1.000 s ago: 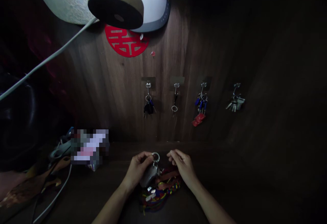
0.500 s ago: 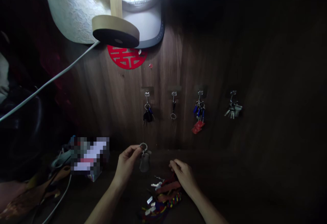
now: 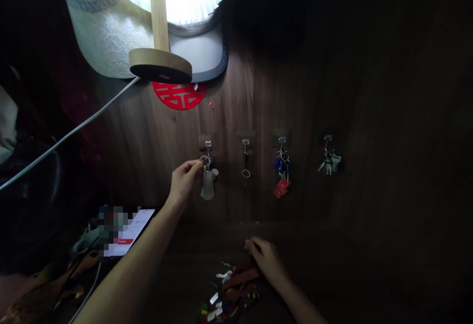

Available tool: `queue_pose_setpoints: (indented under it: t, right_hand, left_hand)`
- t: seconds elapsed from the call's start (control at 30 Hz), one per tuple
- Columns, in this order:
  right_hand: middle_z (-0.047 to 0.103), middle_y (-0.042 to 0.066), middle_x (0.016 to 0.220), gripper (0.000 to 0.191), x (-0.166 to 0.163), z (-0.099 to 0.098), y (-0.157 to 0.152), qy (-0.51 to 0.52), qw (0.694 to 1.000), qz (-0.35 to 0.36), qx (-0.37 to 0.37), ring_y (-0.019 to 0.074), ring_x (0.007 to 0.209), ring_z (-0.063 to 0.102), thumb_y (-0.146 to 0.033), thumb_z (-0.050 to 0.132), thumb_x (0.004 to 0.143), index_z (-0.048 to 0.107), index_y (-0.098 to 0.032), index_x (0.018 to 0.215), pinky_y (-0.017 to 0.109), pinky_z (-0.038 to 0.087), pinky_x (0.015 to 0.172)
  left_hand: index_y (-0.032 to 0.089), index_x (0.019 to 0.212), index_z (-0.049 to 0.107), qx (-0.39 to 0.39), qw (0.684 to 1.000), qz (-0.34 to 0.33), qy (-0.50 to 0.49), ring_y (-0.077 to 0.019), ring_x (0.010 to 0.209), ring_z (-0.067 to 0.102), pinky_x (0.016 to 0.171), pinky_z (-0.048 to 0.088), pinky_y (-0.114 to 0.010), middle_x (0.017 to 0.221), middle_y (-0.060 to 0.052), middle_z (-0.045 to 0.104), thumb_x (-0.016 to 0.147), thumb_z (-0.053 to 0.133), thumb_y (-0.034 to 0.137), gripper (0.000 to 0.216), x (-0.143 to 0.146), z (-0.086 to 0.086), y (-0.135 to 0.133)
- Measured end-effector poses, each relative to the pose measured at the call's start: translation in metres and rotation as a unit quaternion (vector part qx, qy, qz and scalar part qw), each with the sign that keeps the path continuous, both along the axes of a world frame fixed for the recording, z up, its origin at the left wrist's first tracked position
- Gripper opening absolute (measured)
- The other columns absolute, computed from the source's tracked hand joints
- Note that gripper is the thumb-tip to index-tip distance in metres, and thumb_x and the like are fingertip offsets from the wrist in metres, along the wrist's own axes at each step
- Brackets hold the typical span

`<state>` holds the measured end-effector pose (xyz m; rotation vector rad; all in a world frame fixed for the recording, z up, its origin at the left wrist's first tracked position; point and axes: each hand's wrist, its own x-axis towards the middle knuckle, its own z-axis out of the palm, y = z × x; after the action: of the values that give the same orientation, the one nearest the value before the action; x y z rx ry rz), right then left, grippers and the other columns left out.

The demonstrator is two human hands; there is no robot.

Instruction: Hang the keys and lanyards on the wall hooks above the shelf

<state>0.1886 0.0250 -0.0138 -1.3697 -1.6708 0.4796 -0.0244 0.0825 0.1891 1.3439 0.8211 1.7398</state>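
My left hand [image 3: 184,181] is raised to the wooden wall, its fingers pinched on the ring of a key bunch with a grey fob [image 3: 207,186]. The ring sits at the leftmost wall hook [image 3: 207,145], where a dark key bunch hangs too. My right hand [image 3: 266,259] rests low on the dark tabletop, fingers curled on a pile of keys with red and multicoloured straps [image 3: 232,292].
Three more hooks run to the right: one with a single ring [image 3: 245,164], one with blue keys and a red tag [image 3: 281,174], one with silver keys [image 3: 328,159]. A lamp base [image 3: 160,65] and cable [image 3: 66,137] stand upper left. A lit phone [image 3: 129,230] lies at left.
My left hand lifted the grey-fob key bunch from above the pile up to the leftmost hook. My right hand stayed on the strap pile.
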Motion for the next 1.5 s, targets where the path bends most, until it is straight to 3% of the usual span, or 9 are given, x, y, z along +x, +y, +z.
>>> queue_pose_setpoints:
  t: [0.13, 0.47, 0.83, 0.97, 1.3, 1.5]
  right_hand:
    - [0.066, 0.003, 0.065, 0.042, 0.000, 0.001, -0.001, 0.000, 1.000, 0.007, 0.004, 0.0172, 0.065, 0.060, -0.046, 0.038, 0.085, 0.063, -0.019, 0.065, 0.025, 0.040, 0.062]
    - [0.064, 0.001, 0.063, 0.041, -0.001, 0.005, -0.003, -0.006, 1.000, 0.015, -0.008, 0.0160, 0.064, 0.058, -0.043, 0.038, 0.085, 0.063, -0.018, 0.065, 0.024, 0.038, 0.061]
    - [0.066, 0.002, 0.064, 0.042, 0.001, 0.001, -0.002, -0.001, 1.000, 0.013, 0.012, 0.0173, 0.064, 0.059, -0.047, 0.039, 0.085, 0.064, -0.020, 0.064, 0.026, 0.040, 0.062]
    - [0.067, 0.003, 0.067, 0.042, 0.001, 0.003, -0.004, -0.006, 1.000, 0.015, 0.015, 0.0176, 0.066, 0.060, -0.046, 0.038, 0.086, 0.064, -0.019, 0.066, 0.025, 0.041, 0.062]
    - [0.067, 0.004, 0.066, 0.044, 0.001, 0.004, -0.005, -0.015, 1.000, 0.004, 0.016, 0.0183, 0.064, 0.062, -0.049, 0.039, 0.086, 0.065, -0.020, 0.065, 0.025, 0.041, 0.061]
    - [0.068, 0.004, 0.066, 0.042, 0.001, 0.004, -0.008, -0.016, 1.000, 0.010, 0.005, 0.0185, 0.065, 0.063, -0.046, 0.040, 0.087, 0.065, -0.020, 0.067, 0.025, 0.042, 0.061]
  left_hand:
    - [0.012, 0.068, 0.068, -0.016, 1.000, 0.000, 0.008, -0.0085, 0.055, 0.052, 0.055, 0.039, -0.020, 0.057, 0.003, 0.061, 0.053, 0.075, 0.040, 0.032, 0.000, 0.011, 0.017]
    - [0.011, 0.062, 0.068, -0.052, 0.998, 0.019, 0.031, -0.0085, 0.047, 0.050, 0.047, 0.036, -0.020, 0.050, 0.003, 0.059, 0.052, 0.074, 0.036, 0.027, 0.005, 0.011, 0.034]
    - [0.014, 0.069, 0.071, -0.062, 0.997, 0.029, 0.036, -0.0117, 0.056, 0.057, 0.052, 0.040, -0.021, 0.059, 0.000, 0.065, 0.054, 0.073, 0.038, 0.029, -0.004, -0.010, 0.036]
    - [0.014, 0.072, 0.070, -0.069, 0.997, 0.032, 0.025, -0.0125, 0.060, 0.059, 0.056, 0.043, -0.022, 0.062, 0.000, 0.067, 0.054, 0.073, 0.042, 0.033, -0.010, -0.028, 0.030]
    - [0.015, 0.078, 0.069, -0.123, 0.992, 0.020, 0.030, -0.0134, 0.065, 0.060, 0.064, 0.046, -0.025, 0.068, -0.001, 0.067, 0.055, 0.073, 0.049, 0.041, -0.021, -0.103, -0.005]
    - [0.016, 0.078, 0.067, -0.141, 0.988, 0.024, 0.055, -0.0159, 0.071, 0.062, 0.069, 0.048, -0.026, 0.072, -0.001, 0.066, 0.056, 0.071, 0.051, 0.042, -0.027, -0.133, -0.026]
